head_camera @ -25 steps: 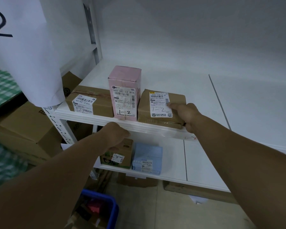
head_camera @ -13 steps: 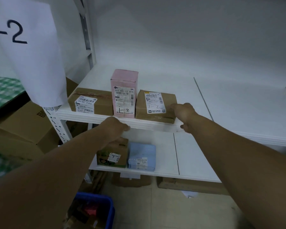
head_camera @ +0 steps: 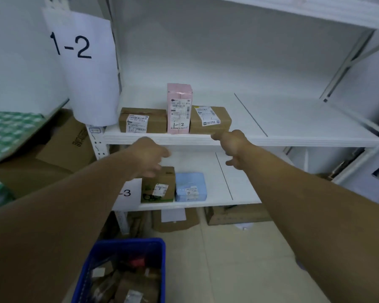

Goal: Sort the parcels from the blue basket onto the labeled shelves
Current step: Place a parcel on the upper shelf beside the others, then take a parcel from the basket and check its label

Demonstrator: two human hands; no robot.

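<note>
On the white shelf (head_camera: 293, 141) marked by the paper sign "1-2" (head_camera: 83, 62) stand three parcels in a row: a brown box (head_camera: 142, 122), a tall pink box (head_camera: 179, 110) with "1-2" written on it, and another brown box (head_camera: 210, 120). My right hand (head_camera: 232, 145) hangs just in front of the shelf edge below that last box, fingers loose, holding nothing. My left hand (head_camera: 150, 156) floats lower, empty, over a brown-and-green box (head_camera: 159, 185) on the shelf below, beside a light blue parcel (head_camera: 190, 186). The blue basket (head_camera: 123, 270) sits on the floor at the bottom, several parcels inside.
A "-3" sign (head_camera: 127, 193) hangs on the lower shelf's left post. Large cardboard boxes (head_camera: 53, 154) and a green checked cloth (head_camera: 7, 132) lie to the left. Flat cartons (head_camera: 234, 214) rest on the floor under the shelves. A higher shelf (head_camera: 315, 9) runs overhead.
My right hand has let go of the right brown box and drawn back from the shelf. My left hand has left the shelf edge. The view has pulled back, showing more of the basket.
</note>
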